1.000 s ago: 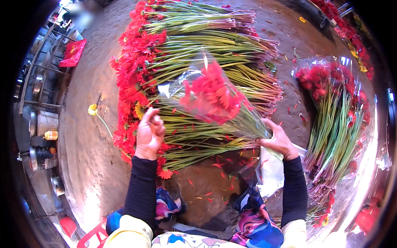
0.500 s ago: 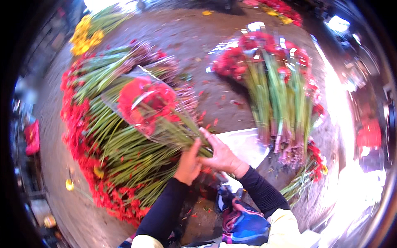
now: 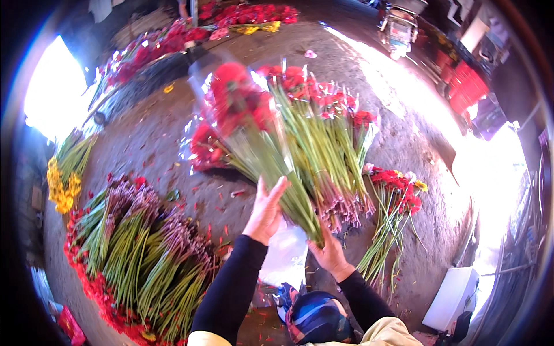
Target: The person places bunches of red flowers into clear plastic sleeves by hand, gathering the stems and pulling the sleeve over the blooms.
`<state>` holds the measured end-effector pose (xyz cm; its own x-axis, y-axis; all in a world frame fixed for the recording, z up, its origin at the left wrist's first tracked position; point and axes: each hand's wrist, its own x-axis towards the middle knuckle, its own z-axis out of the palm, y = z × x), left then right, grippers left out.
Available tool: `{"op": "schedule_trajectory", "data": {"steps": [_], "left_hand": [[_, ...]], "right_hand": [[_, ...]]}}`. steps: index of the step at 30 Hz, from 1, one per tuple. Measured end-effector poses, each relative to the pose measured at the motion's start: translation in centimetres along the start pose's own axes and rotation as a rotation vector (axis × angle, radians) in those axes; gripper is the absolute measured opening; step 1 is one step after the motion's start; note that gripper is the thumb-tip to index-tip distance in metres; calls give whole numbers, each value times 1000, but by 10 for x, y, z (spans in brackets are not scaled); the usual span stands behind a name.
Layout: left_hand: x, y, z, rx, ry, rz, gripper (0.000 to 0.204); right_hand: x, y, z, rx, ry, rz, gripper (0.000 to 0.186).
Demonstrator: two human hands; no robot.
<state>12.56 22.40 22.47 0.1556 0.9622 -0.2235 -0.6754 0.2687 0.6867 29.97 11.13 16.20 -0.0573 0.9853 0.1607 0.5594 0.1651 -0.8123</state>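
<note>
A bunch of red gerberas (image 3: 288, 181) in a clear plastic sleeve is held up in front of me, heads away from me and tilted left. Motion blurs its flower heads. My left hand (image 3: 268, 210) presses against the left side of the stems, fingers pointing up. Lower down, my right hand (image 3: 332, 254) closes around the stem ends; some of its fingers are hidden behind them. Directly beyond lies a pile of wrapped red gerbera bunches (image 3: 323, 155), partly covered by the held bunch. Near my hands on the ground is a white sheet (image 3: 285, 256).
A large heap of red flowers with long green stems (image 3: 141, 248) spreads at the left. Loose flowers (image 3: 384, 225) lie at the right. Yellow flowers (image 3: 63, 184) sit far left, with more red bunches (image 3: 153, 55) at the back. A white box (image 3: 452, 300) stands at lower right.
The gerbera bunch has swung from over the left heap to the right, and now points away toward the wrapped pile. My left hand has shifted up the stems, my right toward their ends.
</note>
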Motion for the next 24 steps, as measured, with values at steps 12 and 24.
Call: {"op": "schedule_trajectory", "data": {"steps": [12,24], "left_hand": [[81,-166,14,811,-320,8,84],[-22,-96,-82,738,30,-139,54]], "right_hand": [[165,136,0,-456,-7,112,50],[64,41,70,-111,319,-380,28]]}}
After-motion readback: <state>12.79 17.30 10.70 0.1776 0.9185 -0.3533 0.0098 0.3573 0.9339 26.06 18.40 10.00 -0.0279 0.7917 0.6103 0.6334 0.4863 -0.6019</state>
